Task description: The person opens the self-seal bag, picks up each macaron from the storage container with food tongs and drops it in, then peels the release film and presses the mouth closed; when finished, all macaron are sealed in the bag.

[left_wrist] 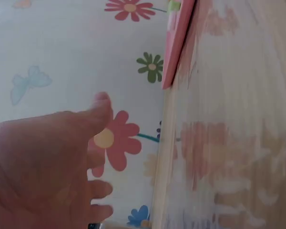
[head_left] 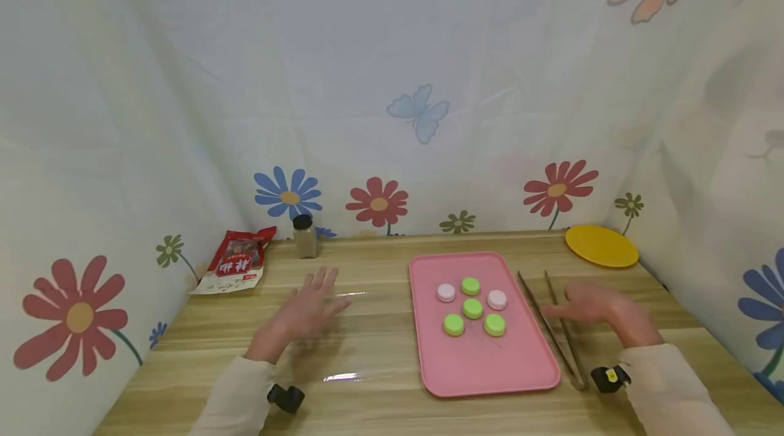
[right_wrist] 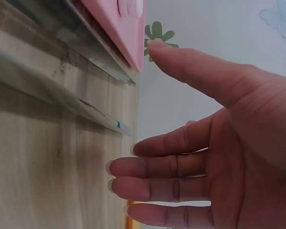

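My left hand (head_left: 306,310) hovers over the wooden table left of the pink tray (head_left: 484,368), fingers spread and holding nothing; its palm and thumb fill the lower left of the left wrist view. On the tray lie several green discs (head_left: 472,308) and two pale pink discs (head_left: 497,299). Metal tongs (head_left: 569,347) rest beside the tray's right edge, their arms apart and pointing to the back. Above them is my right hand (head_left: 597,307), empty, with thumb and fingers apart in the right wrist view (right_wrist: 248,138).
A red and white packet (head_left: 235,262) lies at the back left, with a black-capped jar (head_left: 304,237) standing to its right. A yellow plate (head_left: 602,246) is at the back right. Flowered curtain hangs behind and along both sides of the table.
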A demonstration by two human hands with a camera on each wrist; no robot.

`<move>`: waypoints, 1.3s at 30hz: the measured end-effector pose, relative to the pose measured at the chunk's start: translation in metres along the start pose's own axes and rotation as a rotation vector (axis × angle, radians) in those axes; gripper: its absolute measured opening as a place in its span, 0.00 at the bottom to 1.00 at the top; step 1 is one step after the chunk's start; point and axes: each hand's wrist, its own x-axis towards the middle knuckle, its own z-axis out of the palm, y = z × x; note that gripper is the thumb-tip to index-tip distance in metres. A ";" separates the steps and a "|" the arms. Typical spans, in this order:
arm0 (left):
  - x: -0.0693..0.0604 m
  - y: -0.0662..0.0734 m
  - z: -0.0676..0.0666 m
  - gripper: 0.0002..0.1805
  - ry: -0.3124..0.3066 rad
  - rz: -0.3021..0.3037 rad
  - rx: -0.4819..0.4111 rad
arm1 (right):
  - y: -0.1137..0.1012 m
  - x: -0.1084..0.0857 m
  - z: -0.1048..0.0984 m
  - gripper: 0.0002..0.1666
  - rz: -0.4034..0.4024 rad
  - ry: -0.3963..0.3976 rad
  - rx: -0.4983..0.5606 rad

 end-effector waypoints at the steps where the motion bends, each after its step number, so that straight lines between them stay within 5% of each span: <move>1: 0.000 0.002 0.002 0.44 -0.033 0.029 -0.003 | 0.001 0.000 0.001 0.29 -0.002 -0.003 0.001; 7: -0.002 0.019 0.014 0.42 -0.229 0.181 -0.020 | 0.006 0.004 0.008 0.29 0.016 -0.029 0.025; 15: 0.006 0.056 0.033 0.37 -0.227 0.272 0.008 | 0.006 0.012 0.013 0.32 0.034 -0.046 -0.001; 25: 0.013 0.073 0.056 0.36 -0.197 0.126 0.111 | 0.002 0.010 0.011 0.32 0.043 -0.063 -0.046; 30: 0.012 0.075 0.057 0.35 -0.219 0.124 0.141 | 0.003 0.010 0.014 0.31 0.032 -0.052 -0.039; 39: 0.010 0.071 0.066 0.33 -0.190 0.130 0.058 | 0.001 0.009 0.016 0.32 0.034 -0.062 -0.036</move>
